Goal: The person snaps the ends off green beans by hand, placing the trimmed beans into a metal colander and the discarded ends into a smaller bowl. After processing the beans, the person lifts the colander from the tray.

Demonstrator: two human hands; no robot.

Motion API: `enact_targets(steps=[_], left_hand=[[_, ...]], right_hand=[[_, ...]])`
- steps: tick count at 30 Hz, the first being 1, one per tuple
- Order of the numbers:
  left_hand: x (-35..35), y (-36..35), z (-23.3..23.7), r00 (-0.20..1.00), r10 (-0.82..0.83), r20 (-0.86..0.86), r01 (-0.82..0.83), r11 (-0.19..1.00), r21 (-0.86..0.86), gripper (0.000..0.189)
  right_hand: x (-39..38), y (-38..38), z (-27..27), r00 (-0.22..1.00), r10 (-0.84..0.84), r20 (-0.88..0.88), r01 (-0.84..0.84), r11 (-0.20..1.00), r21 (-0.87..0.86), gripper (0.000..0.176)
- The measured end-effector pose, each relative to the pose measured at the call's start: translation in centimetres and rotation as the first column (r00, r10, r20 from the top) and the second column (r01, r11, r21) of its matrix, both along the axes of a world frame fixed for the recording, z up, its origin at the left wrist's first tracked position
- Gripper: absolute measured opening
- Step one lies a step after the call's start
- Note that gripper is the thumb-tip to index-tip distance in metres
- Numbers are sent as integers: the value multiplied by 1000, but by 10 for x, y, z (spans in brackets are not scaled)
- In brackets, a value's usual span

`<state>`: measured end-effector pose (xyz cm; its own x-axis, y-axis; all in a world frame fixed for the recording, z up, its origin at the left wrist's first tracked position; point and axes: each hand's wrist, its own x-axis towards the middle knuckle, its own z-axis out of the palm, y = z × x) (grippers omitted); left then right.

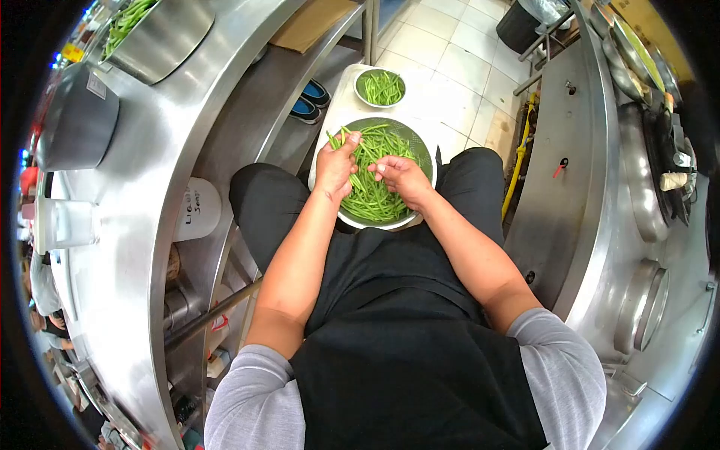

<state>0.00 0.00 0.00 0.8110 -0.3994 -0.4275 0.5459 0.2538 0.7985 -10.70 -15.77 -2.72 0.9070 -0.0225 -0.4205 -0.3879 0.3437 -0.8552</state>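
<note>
A large metal colander [426, 159] full of long green beans [373, 196] stands between my knees on a white surface [341, 101]. My left hand [337, 163] is over the colander's left side, its fingers closed round several green beans that stick up past the thumb. Just to the right, my right hand [403, 180] hovers over the beans with thumb and fingertips pinched together; what is between them is too small to make out. Beyond the colander sits a smaller metal bowl [380, 88] with short green bean pieces.
On the left steel counter [161, 127] are a metal pot [166, 41] of green beans, a grey bucket [79, 116] and a clear container [71, 223]. A white labelled tub [199, 210] stands below. Pans [643, 172] lie on the right; a black bin [519, 26] is ahead.
</note>
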Motion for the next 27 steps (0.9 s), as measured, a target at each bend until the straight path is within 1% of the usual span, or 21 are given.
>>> enact_targets(steps=[3, 5, 6, 7, 8, 9, 10, 11, 12, 13, 15, 16, 17, 19, 20, 21, 23, 24, 25, 26, 27], left_hand=[[-2, 2, 5, 999, 47, -21, -48, 998, -42, 19], [-4, 2, 13, 997, 48, 52, -46, 998, -39, 18], [-7, 0, 16, 998, 45, 51, -43, 998, -42, 18], [-11, -1, 19, 986, -72, 152, 73, 997, 4, 18], [-14, -1, 22, 950, -194, 246, 185, 981, 61, 19], [-17, -1, 26, 947, -203, 249, 194, 979, 61, 19], [-20, -2, 31, 929, -233, 287, 211, 972, 106, 20], [-20, -3, 34, 909, -262, 324, 224, 963, 152, 21], [-18, -3, 26, 892, -257, 373, 172, 954, 245, 23], [-16, -1, 21, 893, -252, 372, 169, 955, 242, 23], [-13, 4, 16, 783, -377, 494, 91, 856, 509, 26], [-12, 4, 16, 792, -366, 489, 87, 860, 502, 22], [-11, 6, 17, 793, -355, 496, 75, 864, 498, 22], [-9, 7, 21, 723, -458, 516, 53, 783, 620, 23], [-10, 7, 21, 689, -514, 512, 43, 733, 678, 24], [-11, 7, 21, 688, -513, 513, 43, 735, 677, 24], [-13, 6, 20, 624, -544, 561, 23, 730, 683, 26], [-14, 7, 20, 626, -542, 561, 22, 731, 682, 26], [-14, 8, 20, 577, -567, 588, 17, 729, 685, 27], [-15, 10, 21, 527, -590, 612, 12, 725, 689, 28], [-16, 11, 23, 532, -589, 609, 10, 723, 690, 28]], right_hand=[[-1, 1, -2, 999, -35, -24, 36, 998, 51, 21], [1, 0, -6, 989, -112, -96, 133, 959, 250, 17], [3, -4, -12, 989, -115, -96, 135, 959, 247, 17], [7, -8, -20, 940, -244, -240, 304, 918, 257, 16], [10, -11, -29, 853, -359, -380, 466, 851, 242, 15], [12, -15, -33, 850, -367, -378, 473, 847, 243, 15], [13, -19, -36, 819, -433, -377, 498, 863, 91, 12], [13, -22, -40, 787, -496, -367, 511, 857, -62, 11], [11, -16, -17, 851, -481, -210, 429, 868, -250, 14], [11, -12, -4, 852, -479, -209, 426, 869, -253, 14], [12, -6, 7, 857, -516, 19, 511, 844, -164, 17], [11, -11, 0, 888, -458, 36, 457, 874, -165, 20], [11, -12, -1, 893, -448, 44, 449, 878, -167, 20], [9, -12, 3, 926, -333, 176, 358, 923, -142, 21], [8, -11, 2, 924, -304, 230, 349, 917, -191, 17], [8, -12, -3, 924, -304, 231, 350, 917, -193, 17], [9, -13, -13, 927, -242, 286, 319, 911, -262, 12], [8, -12, -11, 920, -252, 301, 329, 913, -242, 9], [8, -13, -9, 920, -248, 302, 326, 914, -242, 9], [7, -15, -6, 941, -198, 275, 267, 934, -237, 9], [5, -15, -2, 958, -149, 245, 206, 951, -230, 10]])
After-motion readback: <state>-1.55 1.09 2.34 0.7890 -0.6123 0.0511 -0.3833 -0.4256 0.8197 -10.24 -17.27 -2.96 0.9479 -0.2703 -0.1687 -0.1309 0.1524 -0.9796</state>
